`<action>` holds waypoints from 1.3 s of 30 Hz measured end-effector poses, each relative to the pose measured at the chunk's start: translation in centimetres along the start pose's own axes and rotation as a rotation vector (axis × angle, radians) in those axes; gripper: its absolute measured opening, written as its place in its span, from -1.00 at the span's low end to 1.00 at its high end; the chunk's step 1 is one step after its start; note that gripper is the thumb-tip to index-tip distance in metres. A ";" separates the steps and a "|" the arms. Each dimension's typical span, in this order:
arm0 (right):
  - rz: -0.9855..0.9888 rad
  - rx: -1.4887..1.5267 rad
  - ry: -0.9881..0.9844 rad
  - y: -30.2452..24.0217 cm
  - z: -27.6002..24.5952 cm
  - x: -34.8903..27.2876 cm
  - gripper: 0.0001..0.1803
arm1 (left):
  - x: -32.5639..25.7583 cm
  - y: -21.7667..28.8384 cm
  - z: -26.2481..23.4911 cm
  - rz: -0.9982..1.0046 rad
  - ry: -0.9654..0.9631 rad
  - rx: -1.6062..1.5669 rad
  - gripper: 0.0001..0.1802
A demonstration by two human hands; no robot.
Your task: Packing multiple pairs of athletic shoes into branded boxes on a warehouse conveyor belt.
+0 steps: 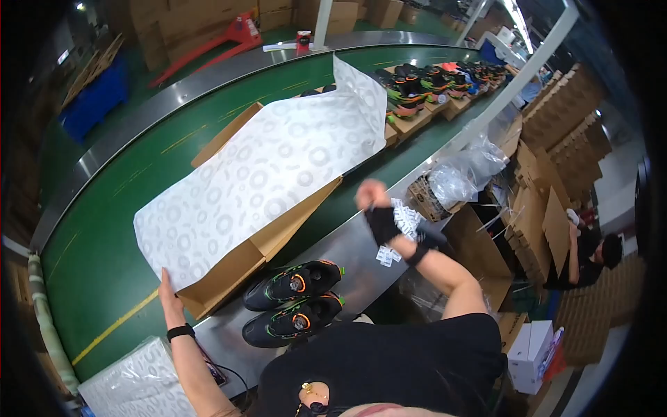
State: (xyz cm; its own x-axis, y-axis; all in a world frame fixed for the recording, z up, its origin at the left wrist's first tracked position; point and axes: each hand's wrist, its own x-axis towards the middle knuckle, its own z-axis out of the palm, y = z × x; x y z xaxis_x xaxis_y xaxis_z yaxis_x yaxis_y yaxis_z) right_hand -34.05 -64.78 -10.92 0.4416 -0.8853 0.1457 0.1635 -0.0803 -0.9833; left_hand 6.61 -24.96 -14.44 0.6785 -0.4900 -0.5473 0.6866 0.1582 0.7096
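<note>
A large sheet of white patterned tissue paper (243,167) lies over an open cardboard shoebox (288,233), its far right corner sticking up. My left hand (170,302) is closed on the sheet's near left edge, beside the box's end. To the right of the box, my right hand (379,212), in a black fingerless covering, hovers over the metal ledge. Its fingers look curled but are blurred, so any hold is unclear. Small white printed labels (406,221) lie in a heap beside it. Two black shoes (295,318) with orange and green trim sit side by side in front of me.
Along the green conveyor belt (104,257), several boxes with shoes (410,90) stand at the far right. A wrapped paper stack (139,382) lies near left. Clear plastic bags (462,177) and flattened cartons (535,201) fill the right side, where another person (590,254) handles cardboard.
</note>
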 end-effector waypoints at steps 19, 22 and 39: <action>-0.433 -0.597 -1.209 -13.3 19.6 -11.8 -0.76 | -4.5 -6.7 -5.6 0.662 0.208 0.389 -0.67; 0.218 -0.288 -0.994 -15.2 21.7 -9.5 -0.72 | -7.6 -2.8 -0.6 0.674 0.305 0.388 -0.68; -0.374 -0.739 -0.952 0.3 33.4 -7.6 -0.68 | -3.8 2.8 9.3 0.241 -0.259 0.724 -0.39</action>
State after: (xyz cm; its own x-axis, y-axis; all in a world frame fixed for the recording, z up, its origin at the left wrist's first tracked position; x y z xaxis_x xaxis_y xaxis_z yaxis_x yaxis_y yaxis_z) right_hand -7.92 -42.82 -8.71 0.9844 -0.0981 0.1464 0.0202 -0.7625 -0.6466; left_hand 3.50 -30.66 -6.23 0.6432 -0.7107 -0.2849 0.1288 -0.2663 0.9552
